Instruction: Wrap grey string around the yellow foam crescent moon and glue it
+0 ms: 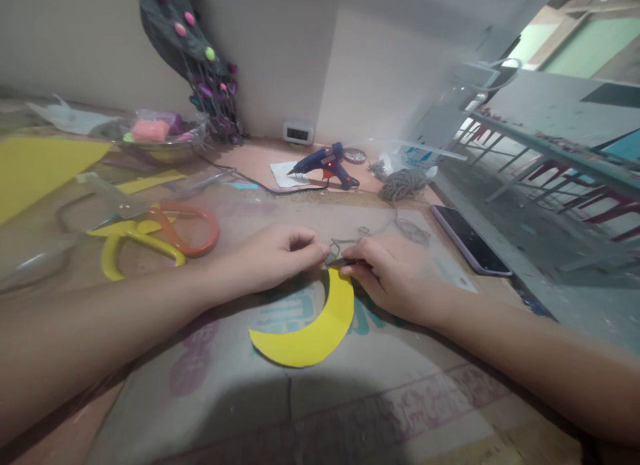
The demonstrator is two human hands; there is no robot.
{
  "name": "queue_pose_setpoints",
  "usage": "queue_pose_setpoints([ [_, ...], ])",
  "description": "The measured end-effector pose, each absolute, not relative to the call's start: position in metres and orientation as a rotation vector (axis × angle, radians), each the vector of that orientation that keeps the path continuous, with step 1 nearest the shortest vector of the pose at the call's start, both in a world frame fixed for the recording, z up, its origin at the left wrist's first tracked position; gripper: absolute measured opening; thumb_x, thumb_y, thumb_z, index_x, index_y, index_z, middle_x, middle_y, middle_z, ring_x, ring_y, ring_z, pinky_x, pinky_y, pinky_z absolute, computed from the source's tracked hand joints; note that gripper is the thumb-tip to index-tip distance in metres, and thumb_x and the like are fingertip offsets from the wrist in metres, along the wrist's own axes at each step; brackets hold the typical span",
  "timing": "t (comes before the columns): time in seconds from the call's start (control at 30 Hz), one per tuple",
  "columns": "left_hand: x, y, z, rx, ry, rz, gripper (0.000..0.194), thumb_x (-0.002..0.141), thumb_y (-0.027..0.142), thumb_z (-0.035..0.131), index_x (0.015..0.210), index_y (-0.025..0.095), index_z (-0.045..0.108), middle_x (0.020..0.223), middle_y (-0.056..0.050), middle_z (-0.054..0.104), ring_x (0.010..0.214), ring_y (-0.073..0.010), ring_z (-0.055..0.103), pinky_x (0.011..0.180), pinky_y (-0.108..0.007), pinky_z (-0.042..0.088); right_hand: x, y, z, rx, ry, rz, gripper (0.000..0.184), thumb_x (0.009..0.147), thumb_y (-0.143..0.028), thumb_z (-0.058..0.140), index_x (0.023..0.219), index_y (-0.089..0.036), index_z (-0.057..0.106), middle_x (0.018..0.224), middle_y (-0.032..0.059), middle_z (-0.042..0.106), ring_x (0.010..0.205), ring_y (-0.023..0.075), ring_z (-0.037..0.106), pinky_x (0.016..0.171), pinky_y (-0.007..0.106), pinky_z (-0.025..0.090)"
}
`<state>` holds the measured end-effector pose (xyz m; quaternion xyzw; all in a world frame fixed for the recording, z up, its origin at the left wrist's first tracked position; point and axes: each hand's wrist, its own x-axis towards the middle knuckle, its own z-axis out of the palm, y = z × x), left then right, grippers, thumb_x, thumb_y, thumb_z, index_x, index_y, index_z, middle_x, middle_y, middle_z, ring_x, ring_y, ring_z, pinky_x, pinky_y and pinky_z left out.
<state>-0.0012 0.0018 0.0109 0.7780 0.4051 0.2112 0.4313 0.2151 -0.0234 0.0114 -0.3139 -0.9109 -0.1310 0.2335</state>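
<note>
A yellow paper crescent [320,328] lies over the printed sheet in front of me, its upper tip between my hands. Dark grey yarn seems to cover that tip, though fingers partly hide it. My left hand [285,255] is closed in a pinch at the yarn on the tip's left side. From the right, my right hand [387,271] pinches the grey-covered tip between thumb and fingers. A thin strand [395,215] runs from behind the hands back to a ball of grey yarn [405,183].
A glue gun [320,163] with a red light rests on a white pad at the back. Orange-and-yellow-handled scissors [185,228] lie left. A phone [470,240] sits near the table's right edge. Behind are a small clock [299,133] and a plastic-covered bowl [163,148].
</note>
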Motion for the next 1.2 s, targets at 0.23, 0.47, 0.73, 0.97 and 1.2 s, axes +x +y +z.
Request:
queue_pose_setpoints([
  [0.23,-0.0025,0.0030,0.0088,1.941,0.993,0.533,0.035,0.089,0.040,0.043,0.067,0.017,0.056,0.062,0.002,0.054,0.055,-0.0100,0.046,0.051,-0.020,0.033,0.2152,-0.0226,0.0133,-0.840,-2.498,-0.349,0.016,0.092,-0.025,0.053,0.088,-0.013,0.062,0.070,0.0043,0.065,0.062,0.0158,0.055,0.059,0.027,0.037],
  [0.47,-0.0023,0.0029,0.0091,1.967,1.004,0.525,0.034,0.089,0.040,0.043,0.068,0.017,0.059,0.065,0.002,0.060,0.058,-0.0108,0.049,0.054,-0.021,0.035,0.2157,-0.0221,0.0127,-0.844,-2.511,-0.332,0.016,0.092,-0.026,0.052,0.089,-0.013,0.061,0.071,0.0046,0.065,0.063,0.0156,0.055,0.059,0.026,0.037],
  [0.73,-0.0024,0.0018,0.0109,1.978,1.002,0.511,0.035,0.088,0.040,0.043,0.068,0.016,0.058,0.065,0.002,0.059,0.058,-0.0111,0.049,0.054,-0.021,0.034,0.2159,-0.0221,0.0133,-0.840,-2.526,-0.319,0.018,0.092,-0.027,0.052,0.089,-0.012,0.062,0.070,0.0044,0.064,0.062,0.0160,0.054,0.058,0.027,0.037],
  [0.97,-0.0023,0.0036,0.0092,1.970,1.010,0.519,0.036,0.088,0.041,0.043,0.068,0.017,0.059,0.066,0.001,0.061,0.060,-0.0125,0.051,0.055,-0.022,0.036,0.2161,-0.0230,0.0125,-0.865,-2.533,-0.324,0.018,0.092,-0.028,0.052,0.089,-0.014,0.062,0.072,0.0047,0.066,0.064,0.0167,0.056,0.059,0.027,0.037],
  [1.2,-0.0026,0.0031,0.0100,1.959,1.000,0.534,0.034,0.088,0.040,0.044,0.067,0.016,0.058,0.064,0.002,0.059,0.057,-0.0108,0.048,0.053,-0.021,0.035,0.2153,-0.0230,0.0126,-0.877,-2.537,-0.335,0.018,0.092,-0.028,0.052,0.089,-0.013,0.062,0.071,0.0045,0.065,0.063,0.0165,0.054,0.058,0.027,0.036],
])
